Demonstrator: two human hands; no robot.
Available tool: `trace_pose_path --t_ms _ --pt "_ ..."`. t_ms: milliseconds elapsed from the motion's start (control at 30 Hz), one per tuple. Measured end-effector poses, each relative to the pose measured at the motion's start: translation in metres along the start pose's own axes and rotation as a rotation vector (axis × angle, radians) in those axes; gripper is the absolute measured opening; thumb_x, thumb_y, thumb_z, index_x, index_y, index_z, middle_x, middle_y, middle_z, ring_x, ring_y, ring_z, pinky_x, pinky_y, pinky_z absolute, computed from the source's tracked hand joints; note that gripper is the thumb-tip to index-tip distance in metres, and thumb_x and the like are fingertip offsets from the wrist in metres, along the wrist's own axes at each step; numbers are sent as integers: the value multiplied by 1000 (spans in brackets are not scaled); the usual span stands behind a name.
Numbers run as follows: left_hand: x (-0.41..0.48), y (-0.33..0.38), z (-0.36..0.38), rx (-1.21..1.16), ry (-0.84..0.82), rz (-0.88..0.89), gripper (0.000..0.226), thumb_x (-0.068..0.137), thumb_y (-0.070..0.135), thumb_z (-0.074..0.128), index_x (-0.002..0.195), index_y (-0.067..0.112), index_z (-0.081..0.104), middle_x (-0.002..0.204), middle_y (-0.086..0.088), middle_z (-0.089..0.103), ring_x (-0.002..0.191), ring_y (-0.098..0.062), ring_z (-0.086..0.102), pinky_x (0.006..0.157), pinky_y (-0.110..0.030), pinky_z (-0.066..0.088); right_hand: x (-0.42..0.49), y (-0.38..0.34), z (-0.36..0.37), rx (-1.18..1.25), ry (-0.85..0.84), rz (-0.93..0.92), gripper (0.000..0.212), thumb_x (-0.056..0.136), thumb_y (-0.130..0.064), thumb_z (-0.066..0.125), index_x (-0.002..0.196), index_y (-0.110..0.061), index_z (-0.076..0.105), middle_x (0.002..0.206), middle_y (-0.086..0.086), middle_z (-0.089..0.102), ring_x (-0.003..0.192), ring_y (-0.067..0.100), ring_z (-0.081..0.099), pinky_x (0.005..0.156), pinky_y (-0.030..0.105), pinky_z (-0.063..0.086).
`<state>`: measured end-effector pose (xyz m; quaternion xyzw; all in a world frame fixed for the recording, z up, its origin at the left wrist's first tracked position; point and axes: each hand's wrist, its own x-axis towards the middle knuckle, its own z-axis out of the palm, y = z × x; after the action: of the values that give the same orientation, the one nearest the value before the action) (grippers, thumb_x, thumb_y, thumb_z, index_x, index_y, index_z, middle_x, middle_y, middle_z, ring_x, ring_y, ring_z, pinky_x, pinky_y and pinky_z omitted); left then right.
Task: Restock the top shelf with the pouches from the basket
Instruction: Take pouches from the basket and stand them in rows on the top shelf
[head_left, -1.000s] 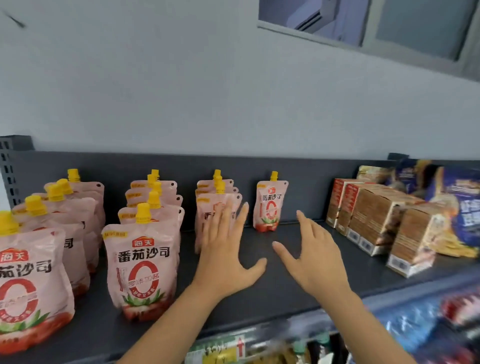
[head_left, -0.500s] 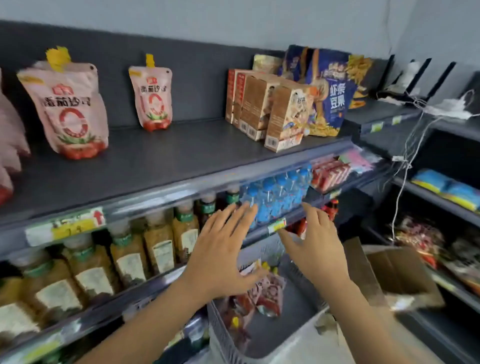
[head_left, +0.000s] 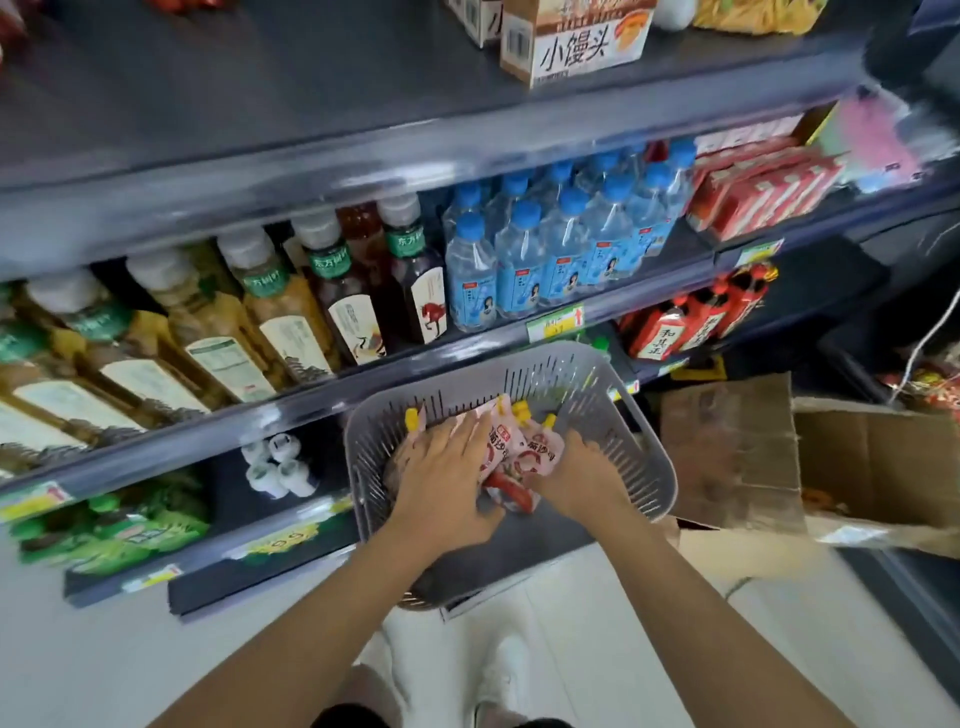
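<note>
A grey slotted plastic basket (head_left: 631, 415) stands low in front of the shelves. Pink spouted pouches (head_left: 524, 447) with yellow caps lie in a heap inside it. My left hand (head_left: 441, 467) lies flat on the left part of the heap, fingers spread over a pouch. On the right side of the heap my right hand (head_left: 584, 475) presses in, fingers curled down among the pouches. Whether either hand has a firm grip is hidden by the hands themselves. The dark top shelf (head_left: 260, 88) runs across the upper edge of the view.
Tea bottles (head_left: 291, 306) and blue-capped water bottles (head_left: 561, 244) fill the shelf below the top one. A beige carton (head_left: 576, 41) stands on the top shelf at the right. An open cardboard box (head_left: 810, 467) sits right of the basket. White floor and my shoes (head_left: 506, 670) are below.
My view has swung down from the top shelf to the basket. Both hands have dropped from shelf height into the basket and now rest on the pouches.
</note>
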<state>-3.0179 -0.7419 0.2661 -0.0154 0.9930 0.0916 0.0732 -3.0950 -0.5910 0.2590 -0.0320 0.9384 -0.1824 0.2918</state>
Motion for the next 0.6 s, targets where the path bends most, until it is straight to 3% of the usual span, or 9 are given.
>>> trace_pose_path --t_ms 100,233,333,433,500,600 --pt "16 1 20 17 -62 -26 97 76 52 56 152 15 8 157 -6 21 143 -27 19 119 -45 1 24 6 16 56 -35 48 84 80 -53 64 145 -11 29 142 15 45 129 35 45 103 41 39" --pt "33 -5 45 16 -149 -105 104 77 42 66 152 17 -2 158 -6 14 144 -28 14 116 -42 14 60 8 47 92 -121 173 98 77 -52 71 149 -10 18 146 15 38 132 33 44 103 39 40" --pt "36 -12 58 -2 -194 -142 108 75 38 70 151 17 -4 159 -6 10 145 -27 11 117 -40 16 91 8 74 172 -124 258 107 71 -54 77 148 -8 19 145 13 39 130 31 45 103 38 41" --pt "36 -18 65 -5 -197 -171 107 77 37 68 152 16 -6 160 -4 3 147 -25 5 118 -38 11 115 3 90 263 -142 302 84 81 -37 72 145 -5 28 145 19 39 127 36 46 100 37 45" --pt "35 -19 67 3 -186 -187 106 79 36 67 151 14 -7 161 -5 -1 147 -25 0 118 -38 5 124 -5 100 261 -168 302 90 88 -35 64 151 0 11 156 23 19 140 40 28 102 36 38" --pt "36 -17 71 26 -146 -198 101 82 38 63 152 13 -6 161 -7 -3 147 -26 -6 117 -38 -5 136 -9 116 57 -166 270 114 83 -52 63 151 -1 -13 158 23 -16 147 43 -5 115 55 15"
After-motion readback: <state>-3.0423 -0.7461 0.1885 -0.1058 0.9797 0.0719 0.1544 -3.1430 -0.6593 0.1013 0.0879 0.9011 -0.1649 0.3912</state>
